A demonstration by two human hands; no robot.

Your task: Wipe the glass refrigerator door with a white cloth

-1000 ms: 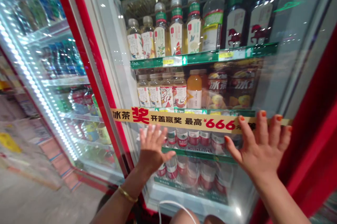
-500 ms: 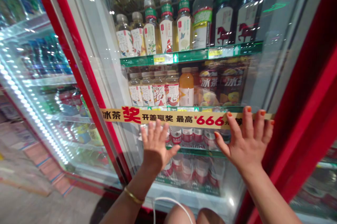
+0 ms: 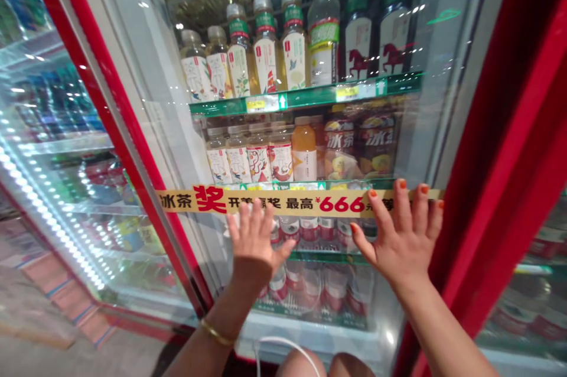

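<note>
Both hands are raised in front of the glass door (image 3: 305,300) of a red-framed drinks fridge. My left hand (image 3: 252,241) has its fingers spread, their tips over the lower edge of a yellow printed strip (image 3: 301,204) that runs across the glass. To the right, my right hand (image 3: 405,241) is spread flat, with orange-painted nails over the strip's right end. Neither holds anything; whether the palms press on the glass I cannot tell. Behind the glass stand tea bottles (image 3: 266,58), an orange drink bottle (image 3: 304,152) and dark iced tea bottles (image 3: 340,143).
Green-edged shelves (image 3: 305,96) carry the bottles. A red frame post (image 3: 491,146) rises at the right. On the left is another lit fridge (image 3: 84,146), with reddish boxes (image 3: 66,288) on the floor beside it. A white cable (image 3: 287,340) curves over my knees (image 3: 299,363).
The view has shifted slightly, so the fridge and its contents sit further left. Both hands stay spread at the strip, also a little further left in view.
</note>
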